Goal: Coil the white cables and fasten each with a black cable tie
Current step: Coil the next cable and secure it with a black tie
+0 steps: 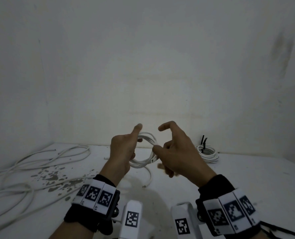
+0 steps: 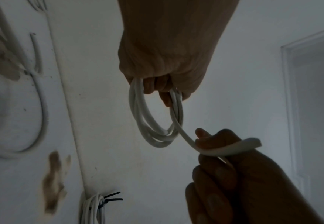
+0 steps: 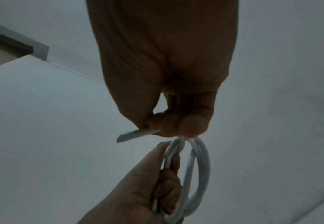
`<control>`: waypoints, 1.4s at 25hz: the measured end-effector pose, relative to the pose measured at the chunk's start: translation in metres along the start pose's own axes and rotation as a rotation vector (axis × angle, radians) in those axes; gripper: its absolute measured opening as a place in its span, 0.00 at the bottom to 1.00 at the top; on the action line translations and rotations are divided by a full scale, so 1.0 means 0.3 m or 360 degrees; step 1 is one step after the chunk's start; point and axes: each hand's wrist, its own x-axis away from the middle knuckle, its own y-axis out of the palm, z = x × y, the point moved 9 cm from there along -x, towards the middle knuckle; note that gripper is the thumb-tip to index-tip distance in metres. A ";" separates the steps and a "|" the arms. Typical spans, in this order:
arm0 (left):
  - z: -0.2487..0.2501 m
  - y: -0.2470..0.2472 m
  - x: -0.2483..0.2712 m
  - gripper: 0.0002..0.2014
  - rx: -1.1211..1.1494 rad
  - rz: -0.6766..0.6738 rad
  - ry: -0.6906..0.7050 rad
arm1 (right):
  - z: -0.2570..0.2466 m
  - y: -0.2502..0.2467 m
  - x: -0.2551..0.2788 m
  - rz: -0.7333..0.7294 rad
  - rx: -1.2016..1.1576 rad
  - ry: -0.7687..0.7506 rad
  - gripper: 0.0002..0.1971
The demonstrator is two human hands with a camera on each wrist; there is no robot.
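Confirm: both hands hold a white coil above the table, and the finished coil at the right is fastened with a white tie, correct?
Not quite. The finished coil carries a black tie, not white; the head view shows it. Left hand and right hand do hold the white coil.

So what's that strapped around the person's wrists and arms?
Both hands, left hand and right hand, are bare. Each wrist wears a black strap carrying white blocks printed with black square codes; white tagged brackets sit below them.
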 end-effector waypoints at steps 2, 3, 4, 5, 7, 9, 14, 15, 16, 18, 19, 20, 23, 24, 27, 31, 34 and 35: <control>-0.013 0.005 -0.008 0.22 -0.0006 -0.0021 -0.0045 | -0.003 -0.014 -0.003 0.0058 0.0096 -0.0034 0.19; -0.014 0.003 -0.016 0.20 -0.0007 -0.0029 -0.0046 | -0.004 -0.015 -0.005 0.0066 0.0159 -0.0060 0.18; -0.013 -0.003 -0.024 0.19 -0.0014 -0.0033 -0.0039 | -0.004 -0.014 -0.007 0.0057 0.0204 -0.0079 0.16; -0.012 -0.011 -0.030 0.17 -0.0014 -0.0033 -0.0036 | -0.006 -0.011 -0.006 0.0029 0.0230 -0.0089 0.15; -0.017 -0.023 -0.039 0.13 0.0044 -0.0041 -0.0072 | -0.012 0.003 0.001 -0.0109 0.0279 -0.0086 0.15; -0.023 -0.025 -0.045 0.12 0.0135 -0.0097 -0.0126 | -0.001 0.022 0.012 -0.0281 0.0336 -0.0023 0.17; -0.034 0.041 -0.035 0.13 0.0168 -0.0409 -0.0214 | 0.027 -0.056 -0.021 0.0047 0.0472 -0.0142 0.23; -0.041 0.067 -0.024 0.12 0.0197 -0.0499 -0.0245 | 0.028 -0.044 -0.023 0.0026 0.0399 -0.0184 0.25; -0.047 0.093 -0.012 0.12 0.0230 -0.0590 -0.0279 | 0.032 -0.027 -0.024 -0.0009 0.0366 -0.0213 0.26; -0.053 0.132 0.011 0.13 0.0293 -0.0718 -0.0339 | 0.050 -0.010 -0.029 0.0000 0.0448 -0.0227 0.30; -0.054 0.146 0.020 0.14 0.0324 -0.0762 -0.0363 | 0.058 -0.008 -0.033 0.0030 0.0496 -0.0228 0.30; -0.054 0.154 0.028 0.15 0.0353 -0.0796 -0.0385 | 0.057 -0.007 -0.036 0.0066 0.0525 -0.0237 0.28; -0.055 0.165 0.047 0.17 0.0385 -0.0890 -0.0435 | 0.055 -0.007 -0.043 0.0151 0.0511 -0.0265 0.22; -0.056 0.170 0.053 0.17 0.0395 -0.0921 -0.0451 | 0.057 -0.004 -0.044 0.0152 0.0509 -0.0261 0.22; -0.053 0.172 0.058 0.16 0.0437 -0.0951 -0.0480 | 0.065 0.006 -0.043 0.0148 0.0493 -0.0239 0.24; -0.038 0.167 0.061 0.19 0.0449 -0.0928 -0.0453 | 0.063 -0.002 -0.042 0.0247 0.0441 -0.0204 0.21; -0.023 0.166 0.060 0.20 0.0496 -0.0898 -0.0405 | 0.084 -0.052 -0.034 0.0484 0.0104 -0.0074 0.15; -0.016 0.164 0.057 0.19 0.0534 -0.0874 -0.0380 | 0.089 -0.067 -0.026 0.0557 0.0006 -0.0027 0.13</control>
